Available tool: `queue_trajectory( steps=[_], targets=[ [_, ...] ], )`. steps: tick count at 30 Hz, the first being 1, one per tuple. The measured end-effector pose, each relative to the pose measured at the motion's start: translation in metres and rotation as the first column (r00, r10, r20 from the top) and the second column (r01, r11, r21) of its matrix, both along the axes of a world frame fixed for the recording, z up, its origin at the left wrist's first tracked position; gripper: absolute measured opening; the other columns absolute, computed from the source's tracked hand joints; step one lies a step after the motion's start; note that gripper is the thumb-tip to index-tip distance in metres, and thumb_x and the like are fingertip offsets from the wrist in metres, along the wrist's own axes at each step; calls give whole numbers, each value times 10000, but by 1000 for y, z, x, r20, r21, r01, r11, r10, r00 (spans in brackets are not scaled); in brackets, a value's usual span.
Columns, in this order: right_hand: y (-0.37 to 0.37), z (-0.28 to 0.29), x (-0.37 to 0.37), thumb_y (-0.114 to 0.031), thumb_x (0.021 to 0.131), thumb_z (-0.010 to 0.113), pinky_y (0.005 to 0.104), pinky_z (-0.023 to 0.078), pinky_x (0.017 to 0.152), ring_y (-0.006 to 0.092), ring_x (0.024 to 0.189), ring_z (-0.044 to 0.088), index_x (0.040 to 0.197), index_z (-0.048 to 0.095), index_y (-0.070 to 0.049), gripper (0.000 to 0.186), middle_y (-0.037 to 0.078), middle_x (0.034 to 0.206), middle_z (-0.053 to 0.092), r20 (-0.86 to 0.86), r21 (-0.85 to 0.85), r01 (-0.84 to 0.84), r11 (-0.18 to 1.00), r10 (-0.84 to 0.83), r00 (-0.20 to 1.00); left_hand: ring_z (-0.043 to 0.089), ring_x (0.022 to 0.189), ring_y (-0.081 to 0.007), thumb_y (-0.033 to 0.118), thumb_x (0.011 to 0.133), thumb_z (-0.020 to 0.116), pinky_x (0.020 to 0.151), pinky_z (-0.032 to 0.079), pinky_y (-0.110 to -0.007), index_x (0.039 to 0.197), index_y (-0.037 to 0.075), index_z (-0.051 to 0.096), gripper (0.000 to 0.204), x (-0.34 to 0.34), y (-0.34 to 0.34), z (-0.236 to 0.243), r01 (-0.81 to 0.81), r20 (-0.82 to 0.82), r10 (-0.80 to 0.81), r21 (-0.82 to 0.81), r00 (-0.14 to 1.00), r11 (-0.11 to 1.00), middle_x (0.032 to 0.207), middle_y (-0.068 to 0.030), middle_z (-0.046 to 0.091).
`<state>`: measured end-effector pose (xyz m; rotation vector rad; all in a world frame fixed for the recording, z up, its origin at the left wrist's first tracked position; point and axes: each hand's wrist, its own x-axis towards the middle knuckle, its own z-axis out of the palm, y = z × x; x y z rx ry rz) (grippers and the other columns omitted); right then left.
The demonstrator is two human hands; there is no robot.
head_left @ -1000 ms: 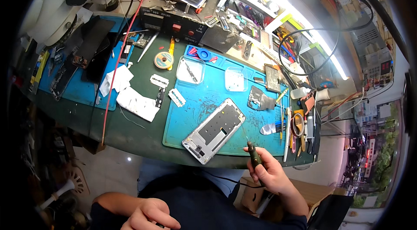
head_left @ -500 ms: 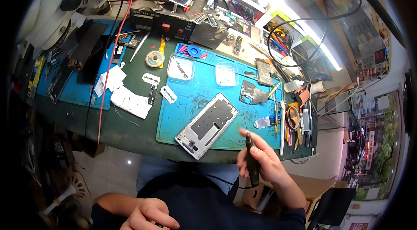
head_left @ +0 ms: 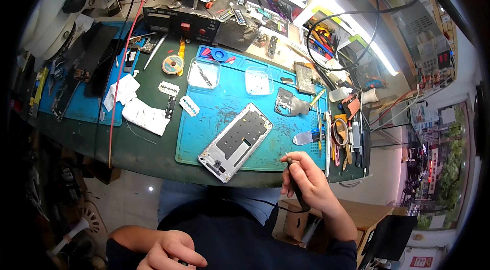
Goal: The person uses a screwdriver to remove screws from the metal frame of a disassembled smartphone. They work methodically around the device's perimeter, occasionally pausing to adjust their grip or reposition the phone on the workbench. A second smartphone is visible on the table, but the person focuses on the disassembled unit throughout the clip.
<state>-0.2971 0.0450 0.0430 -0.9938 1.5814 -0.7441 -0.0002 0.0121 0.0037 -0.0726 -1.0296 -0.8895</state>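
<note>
My right hand (head_left: pixel 311 183), near the front edge of the blue mat (head_left: pixel 194 135), is closed round a dark, slim corded tool (head_left: pixel 297 192) with its thin tip pointing up. To its left lies a silver phone frame (head_left: pixel 235 142) with a black inner panel, diagonal on the mat. My left hand (head_left: pixel 171 252) is low at the bottom of the view, fingers curled round something dark, mostly hidden. Farther back on the mat are two clear trays (head_left: pixel 259 81) and a black-grey flat part (head_left: pixel 287 101). A razor blade (head_left: pixel 189 106) lies at the mat's left side.
A second mat (head_left: pixel 56 101) holds dark phone parts at left. White tissues (head_left: pixel 145 117), a solder spool (head_left: pixel 172 64) and a red cable (head_left: pixel 116 112) lie between the mats. Equipment boxes (head_left: pixel 182 28) stand behind. Several hand tools (head_left: pixel 341 132) crowd the right end; a looped black cable (head_left: pixel 332 15) hangs above.
My right hand has risen slightly and turned, tilting the tool. The whole scene has shifted up and left in the view. My left hand stays low, its fingers still curled.
</note>
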Motion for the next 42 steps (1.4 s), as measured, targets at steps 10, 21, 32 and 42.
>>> queue_trajectory(
  steps=[10,21,32,42],
  targets=[
    [-2,-3,-13,-152,1169,417,258,547,640,129,667,657,1532,417,-57,375,94,884,658,100,39,-20,999,16,995,658,946,-284,495,1071,606,760,512,-437,1374,351,732,358,-4,8,16,141,-26,-139,111,990,984,1251,-38,689],
    [-4,-1,-11,-150,1172,393,257,542,636,115,652,635,1560,396,-51,401,108,894,669,144,71,-32,997,21,989,662,964,-284,466,1067,622,780,513,-441,1373,361,735,342,-2,5,15,165,-11,-164,102,986,981,1256,-36,688],
    [-6,-4,-11,-121,1158,443,242,507,599,92,628,618,1498,485,-52,350,68,866,676,-161,42,-46,998,52,986,663,945,-270,477,1059,638,762,517,-432,1362,362,740,340,-3,5,17,159,-25,-157,124,987,979,1224,-22,693],
    [-4,-5,-18,-117,1143,490,261,501,580,95,626,635,1442,535,-52,310,59,856,701,-275,-19,31,999,-36,961,659,938,-263,460,1059,649,752,524,-416,1373,371,734,337,-6,4,15,135,-38,-132,113,991,984,1220,-27,688]
  ],
)
